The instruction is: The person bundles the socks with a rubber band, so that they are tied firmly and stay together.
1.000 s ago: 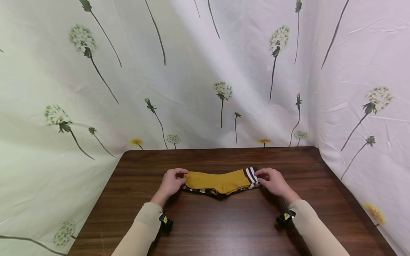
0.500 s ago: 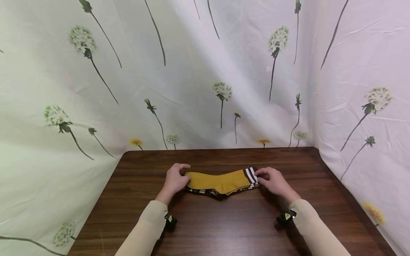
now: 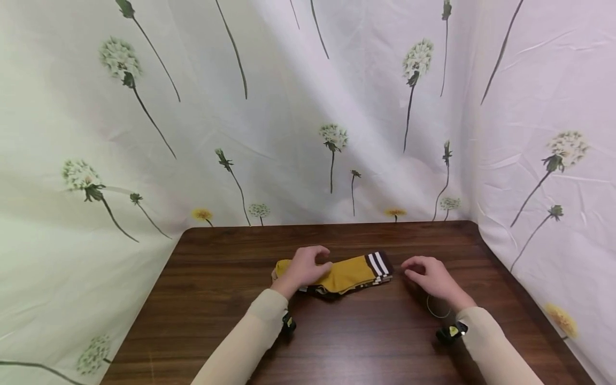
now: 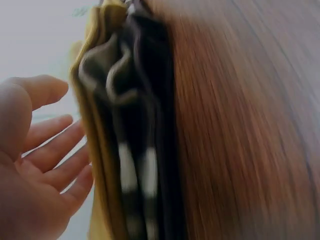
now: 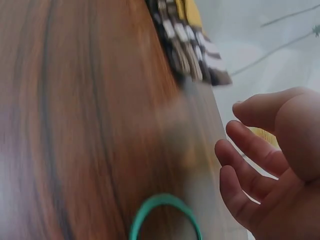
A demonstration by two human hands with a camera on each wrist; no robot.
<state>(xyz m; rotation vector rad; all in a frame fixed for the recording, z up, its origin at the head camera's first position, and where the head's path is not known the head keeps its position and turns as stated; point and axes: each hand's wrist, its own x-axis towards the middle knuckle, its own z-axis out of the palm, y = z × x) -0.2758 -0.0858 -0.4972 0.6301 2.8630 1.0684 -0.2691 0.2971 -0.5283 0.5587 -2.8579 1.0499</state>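
The right hand (image 3: pixel 431 276) is now standing just apart from the striped cuff (image 3: pixel 379 264) it was pinching before; its fingers are curving loosely, holding nothing. The left hand (image 3: pixel 308 267) is moving from the toe end toward the middle, fingers relaxed and spread; touching or not, I cannot tell. Below the frame's centre, the stacked yellow-topped socks (image 3: pixel 353 272) are lying partly behind this hand.

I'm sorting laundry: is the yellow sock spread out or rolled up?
Spread out: the yellow sock lies lengthwise atop darker layers, striped cuff at one end; the left hand hides part of it.
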